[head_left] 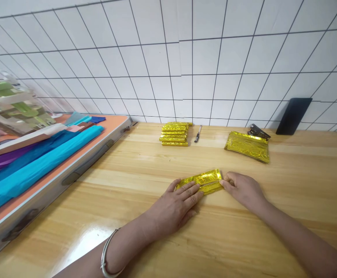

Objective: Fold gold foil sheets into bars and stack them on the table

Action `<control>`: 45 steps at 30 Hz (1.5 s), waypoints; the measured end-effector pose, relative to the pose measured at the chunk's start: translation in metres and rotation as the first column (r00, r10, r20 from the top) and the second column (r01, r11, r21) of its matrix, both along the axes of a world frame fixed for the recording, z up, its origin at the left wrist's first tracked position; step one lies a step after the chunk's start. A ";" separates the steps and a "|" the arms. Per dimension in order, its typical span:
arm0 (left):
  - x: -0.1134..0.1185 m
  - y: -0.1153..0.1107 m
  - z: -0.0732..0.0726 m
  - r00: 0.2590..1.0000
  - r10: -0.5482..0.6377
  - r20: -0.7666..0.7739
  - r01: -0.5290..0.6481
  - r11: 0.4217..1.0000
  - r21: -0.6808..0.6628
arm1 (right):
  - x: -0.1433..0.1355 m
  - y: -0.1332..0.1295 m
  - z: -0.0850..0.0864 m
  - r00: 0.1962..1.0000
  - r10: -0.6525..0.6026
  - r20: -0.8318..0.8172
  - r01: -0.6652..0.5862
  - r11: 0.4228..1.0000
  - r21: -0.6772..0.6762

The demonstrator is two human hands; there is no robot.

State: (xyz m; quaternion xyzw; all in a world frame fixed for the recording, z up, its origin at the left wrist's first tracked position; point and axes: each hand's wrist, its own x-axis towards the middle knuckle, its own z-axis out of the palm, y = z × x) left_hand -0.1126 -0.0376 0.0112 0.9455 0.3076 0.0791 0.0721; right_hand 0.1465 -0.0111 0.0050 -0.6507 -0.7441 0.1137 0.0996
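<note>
A sheet of shiny gold foil paper (210, 177) lies on the wooden table in front of me, with a lengthwise fold along it. My left hand (178, 202) rests flat over its left half, fingers stretched out and pressing down. At the sheet's right end, my right hand (240, 188) pinches the edge between thumb and curled fingers. Behind the sheet sits a pile of narrow gold foil rolls (174, 134). A flat stack of gold foil sheets (247, 147) is farther right, with a black stapler-like tool (258, 131) touching its back edge.
A pen (198, 134) lies beside the rolls. A dark phone-like slab (293, 116) leans against the tiled wall. On the left stands an orange-topped case (110, 129) bearing blue and purple paper rolls (49, 162) and a green and white container (14, 102).
</note>
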 end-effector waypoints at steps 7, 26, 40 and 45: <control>0.003 -0.001 -0.004 0.999 0.013 -0.047 -0.013 1.000 -0.010 | -0.001 0.000 -0.001 0.994 -0.033 0.102 0.030 0.999 0.031; 0.001 0.014 -0.008 0.996 -0.002 0.094 0.008 0.998 -0.065 | -0.001 -0.015 -0.003 0.909 0.414 0.055 -0.404 0.837 0.371; -0.027 0.019 0.006 0.998 -0.051 0.031 0.056 0.980 -0.190 | -0.005 -0.014 -0.012 0.805 0.570 0.165 -0.580 0.815 0.015; -0.056 0.029 0.024 0.999 -0.037 0.017 0.040 0.976 -0.213 | -0.004 -0.013 -0.013 0.795 0.581 0.177 -0.592 0.806 0.016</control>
